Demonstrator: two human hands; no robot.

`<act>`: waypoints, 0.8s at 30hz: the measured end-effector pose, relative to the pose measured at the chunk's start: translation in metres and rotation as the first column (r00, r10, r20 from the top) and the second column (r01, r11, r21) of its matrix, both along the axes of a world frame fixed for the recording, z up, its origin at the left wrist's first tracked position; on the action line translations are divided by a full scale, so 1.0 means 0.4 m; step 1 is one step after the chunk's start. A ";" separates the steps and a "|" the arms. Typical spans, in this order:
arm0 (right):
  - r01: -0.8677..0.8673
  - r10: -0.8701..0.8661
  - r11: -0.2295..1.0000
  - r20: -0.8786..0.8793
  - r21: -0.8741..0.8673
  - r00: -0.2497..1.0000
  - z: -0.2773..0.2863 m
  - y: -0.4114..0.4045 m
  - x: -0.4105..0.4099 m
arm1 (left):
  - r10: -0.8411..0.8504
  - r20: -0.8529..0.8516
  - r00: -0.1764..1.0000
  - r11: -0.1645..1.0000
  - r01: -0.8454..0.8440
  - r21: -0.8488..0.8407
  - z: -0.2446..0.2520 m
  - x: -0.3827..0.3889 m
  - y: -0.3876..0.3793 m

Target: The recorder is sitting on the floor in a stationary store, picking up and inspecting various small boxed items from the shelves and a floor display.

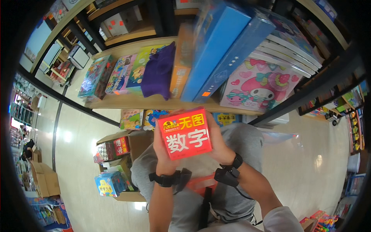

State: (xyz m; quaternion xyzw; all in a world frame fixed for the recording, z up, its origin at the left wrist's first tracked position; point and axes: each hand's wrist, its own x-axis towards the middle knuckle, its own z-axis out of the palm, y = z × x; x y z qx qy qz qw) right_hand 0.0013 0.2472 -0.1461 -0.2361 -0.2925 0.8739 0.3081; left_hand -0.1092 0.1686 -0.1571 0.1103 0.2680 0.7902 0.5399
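Note:
Between both palms I hold a red card box (185, 134) with large yellow and white printed characters, its printed face turned up to me. My left hand (162, 150) presses its left side and my right hand (218, 142) its right side; the far fingers are hidden behind the box. Just beyond it runs the front edge of a wooden shelf (162, 105). A purple cloth (159, 72) lies there over boxes, beside an orange box (181, 63) and tall blue boxes (220, 58). Below that shelf, more picture boxes (132, 119) show partly.
An open cardboard carton (139, 145) at my left knee holds several boxes, among them a similar red box (121, 146) and a blue box (108, 184). Black shelf posts (278, 104) slant at both sides. Pink cartoon-printed packs (261, 84) stand on the right.

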 end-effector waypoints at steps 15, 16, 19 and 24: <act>-0.094 0.071 0.974 -0.118 -0.205 0.991 -0.059 0.009 -0.020 | 0.050 0.017 0.999 0.998 -0.049 -0.048 -0.002 0.000 0.007; -0.073 0.056 0.983 -0.101 -0.171 0.993 -0.055 0.007 -0.019 | 0.052 0.018 0.998 0.998 -0.051 -0.048 -0.003 -0.001 0.006; -0.068 0.060 0.987 -0.060 -0.144 0.996 -0.035 0.002 -0.019 | 0.074 0.005 0.997 0.994 -0.073 -0.084 -0.005 -0.005 0.003; -0.053 0.048 0.992 -0.046 -0.112 0.998 -0.023 -0.005 -0.020 | 0.048 0.039 0.998 0.998 -0.047 -0.034 0.002 -0.007 0.000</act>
